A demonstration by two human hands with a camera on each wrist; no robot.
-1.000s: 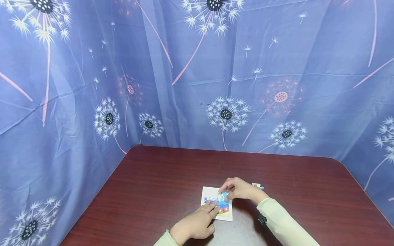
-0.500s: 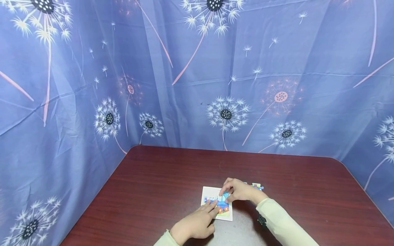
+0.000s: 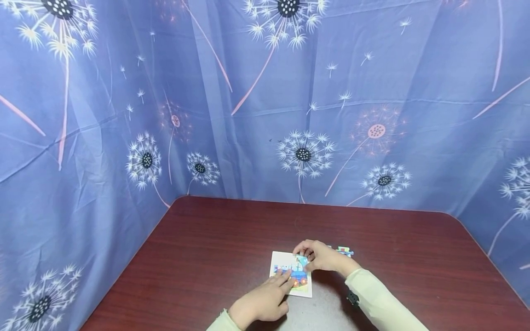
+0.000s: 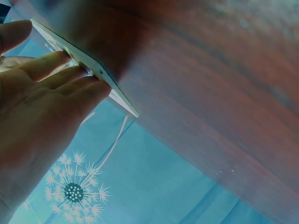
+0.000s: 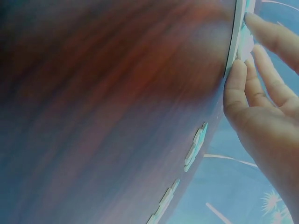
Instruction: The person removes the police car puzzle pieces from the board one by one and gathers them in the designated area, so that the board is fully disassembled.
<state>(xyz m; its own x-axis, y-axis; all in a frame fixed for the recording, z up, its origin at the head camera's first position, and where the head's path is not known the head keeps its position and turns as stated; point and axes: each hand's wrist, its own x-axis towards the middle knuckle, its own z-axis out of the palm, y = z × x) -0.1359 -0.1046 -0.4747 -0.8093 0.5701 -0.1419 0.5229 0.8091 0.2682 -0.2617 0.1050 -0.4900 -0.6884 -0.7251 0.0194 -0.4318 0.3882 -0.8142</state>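
A small white-framed puzzle board (image 3: 280, 258), printed with a blue and orange vehicle, lies on the table. My left hand (image 3: 265, 299) rests on its lower left part, fingers stretched across the picture; the left wrist view shows these fingertips on the board's face. At the upper right corner my right hand (image 3: 324, 255) holds a blue puzzle piece (image 3: 302, 260) between thumb and fingers, down against the board. In the right wrist view, the thumb and fingertips sit right at the board's edge (image 5: 232, 46). Part of the picture is hidden under both hands.
Loose puzzle pieces (image 3: 344, 251) lie on the table just beyond the right wrist, and two groups (image 5: 196, 147) show in the right wrist view. The dark red wooden table (image 3: 223, 234) meets a blue dandelion-print curtain (image 3: 248, 161) at the back and sides.
The blue piece, tilted in the right fingers a second ago, now lies flatter at the board's upper right. The right fingers have shifted slightly; the left hand has stayed put.
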